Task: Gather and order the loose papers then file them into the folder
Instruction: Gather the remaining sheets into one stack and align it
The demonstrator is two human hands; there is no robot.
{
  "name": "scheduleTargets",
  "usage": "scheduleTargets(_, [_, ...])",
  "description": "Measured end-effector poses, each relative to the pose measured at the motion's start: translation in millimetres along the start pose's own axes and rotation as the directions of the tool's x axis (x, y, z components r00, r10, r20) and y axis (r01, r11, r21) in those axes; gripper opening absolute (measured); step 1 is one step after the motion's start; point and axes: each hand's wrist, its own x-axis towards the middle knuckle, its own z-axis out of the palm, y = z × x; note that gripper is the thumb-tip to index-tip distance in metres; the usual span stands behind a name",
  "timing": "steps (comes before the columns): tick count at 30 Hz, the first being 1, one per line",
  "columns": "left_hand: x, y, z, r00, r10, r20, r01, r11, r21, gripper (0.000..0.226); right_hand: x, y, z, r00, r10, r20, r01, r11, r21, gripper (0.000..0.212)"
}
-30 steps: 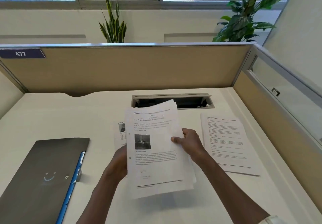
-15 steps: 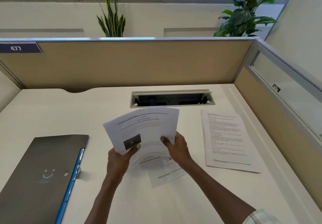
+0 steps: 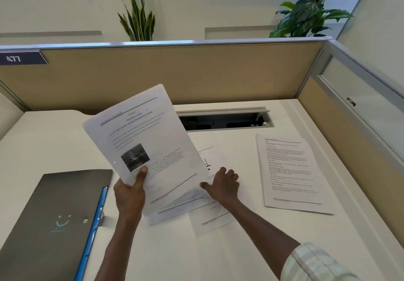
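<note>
The left hand (image 3: 129, 195) pinches a small sheaf of papers (image 3: 148, 149) by its lower corner, thumb on the printed face, tilted up off the counter (image 3: 54, 140). The right hand (image 3: 225, 185) rests with loosely bent fingers on the loose sheets (image 3: 209, 219) lying under it, holding nothing. Another stack (image 3: 288, 171) lies well apart to the right; the closed folder (image 3: 54, 221) sits at the left.

Held by one corner, the sheaf could fan and slip, or snag the sheets beneath. There is open counter between folder and papers, but the cable slot (image 3: 225, 119) lies just behind.

Office cubicle, partition (image 3: 196, 73), desk (image 3: 54, 140)
</note>
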Motion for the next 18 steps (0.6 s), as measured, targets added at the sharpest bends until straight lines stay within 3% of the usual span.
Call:
scheduleTargets(3, [8.4,-1.5,-7.4,0.998,-0.060,-0.027,0.059,0.998,-0.020,0.042,7.9,-3.4,3.7,0.990,0.126,0.067,-0.121,0.990,-0.077,0.121])
scheduleTargets(6, [12.4,-3.3,-12.3,0.993,-0.103,-0.063,0.100,0.994,-0.049,0.047,16.4,-3.8,5.1,0.980,0.183,0.073,-0.174,0.977,-0.123,0.127])
scheduleTargets(11, [15.7,-11.0,-14.6,0.986,-0.146,-0.075,0.143,0.989,-0.040,0.055,23.8,-9.7,6.6,0.986,0.149,0.074,-0.141,0.985,-0.104,0.091])
scheduleTargets(16, [12.9,-10.3,-7.6,0.988,-0.146,-0.049,0.145,0.989,-0.019,0.053,17.7,-15.4,19.0,0.994,0.008,-0.107,-0.021,0.992,-0.126,0.026])
scheduleTargets(18, [11.2,-9.0,-5.5,0.990,-0.138,-0.042,0.137,0.990,-0.023,0.051,14.0,-19.3,21.3,0.997,0.003,-0.077,-0.007,0.999,-0.051,0.027])
